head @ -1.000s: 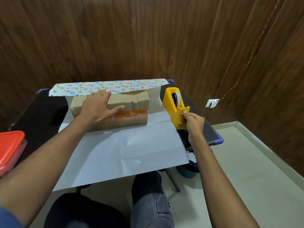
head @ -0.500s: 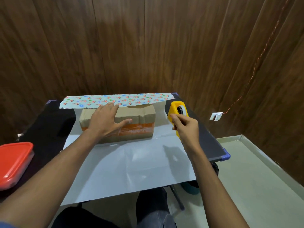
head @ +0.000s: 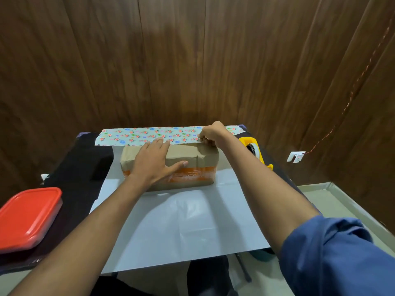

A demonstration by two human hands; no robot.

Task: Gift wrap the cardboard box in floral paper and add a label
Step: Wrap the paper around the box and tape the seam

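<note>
Since half a second ago our right hand [head: 211, 133] has left the dispenser [head: 253, 149] and gone to the far edge of the paper [head: 181, 221], where its grip pinches the folded-over floral strip [head: 145, 135] near the strip's right end. Our left hand [head: 155, 160] has stayed put, lying flat with fingers spread on top of the box [head: 205, 165], grasping nothing.

We see the box lying lengthwise at the far part of the paper, its back edge just beside the floral strip. It is a brown cardboard oblong, dented at the top right, with a shiny orange band along its front face. The paper lies white side up, smooth and faintly creased, and its near edge overhangs the counter [head: 81, 167] toward our knees. Only the turned-back strip shows the print: small red and blue flowers on pale green.

To the right of the box, partly hidden by our right forearm, stands the yellow plastic dispenser with its roll of tape. At the left near corner of the dark counter rests a tub with a glossy red lid [head: 27, 216], rounded at the corners, well apart from the box. Behind it all are dark wood panels [head: 171, 60], and a thin cord runs down to a white socket [head: 296, 156] on the right wall.
</note>
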